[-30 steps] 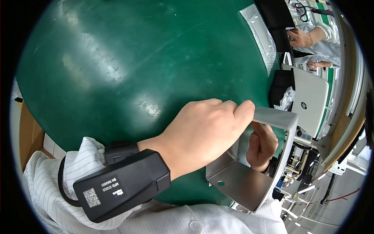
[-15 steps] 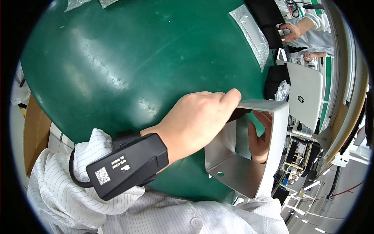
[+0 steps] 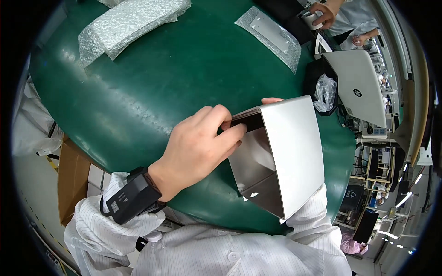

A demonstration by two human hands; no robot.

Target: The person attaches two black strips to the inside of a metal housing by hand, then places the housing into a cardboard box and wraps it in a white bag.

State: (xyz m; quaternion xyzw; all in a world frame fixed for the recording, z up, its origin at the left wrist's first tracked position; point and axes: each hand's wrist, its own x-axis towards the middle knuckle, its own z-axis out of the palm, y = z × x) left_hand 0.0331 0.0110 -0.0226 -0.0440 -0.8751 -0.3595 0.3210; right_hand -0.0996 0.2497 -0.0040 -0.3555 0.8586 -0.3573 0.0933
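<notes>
White translucent plastic bag (image 3: 37, 124) at nine o'clock, crumpled near the rim of the view. Brown cardboard carton (image 3: 73, 172) at eight o'clock, beyond the near left edge of the green tabletop (image 3: 193, 64), with small white boxes (image 3: 95, 177) inside. Clear bubble wrap (image 3: 133, 25) at eleven o'clock, loosely folded on the tabletop. Black boxy device (image 3: 133, 198) at eight o'clock, closer in, strapped to the left wrist beside a bunched, pin-striped white sleeve (image 3: 94, 223).

Left hand (image 3: 191, 145) just off centre toward nine o'clock, back upward, thumb and curled fingers close together at the dark upper-left edge of a silver-grey metal case (image 3: 297, 156). Cannot tell whether clamped on that edge or merely touching.

Pale flat panel (image 3: 270, 33) at one o'clock, in or on separate bubble wrap; cannot tell which. Right hand (image 3: 272, 100) at two o'clock, mostly hidden behind the case, with only a bit of finger showing past the top edge; cannot tell whether apart, together or clamped. Metal case at three o'clock from the centre, tilted, open end toward nine, plain outer face in full view. Right sleeve (image 3: 311, 214) between four and five, passing behind the case.

Co-worker's hand (image 3: 328, 13) far out at one o'clock, around a small white object of unclear kind. Black open tray (image 3: 315, 78) at two, with crumpled clear plastic (image 3: 326, 92) inside. Silver-grey laptop (image 3: 361, 76) just beyond.
</notes>
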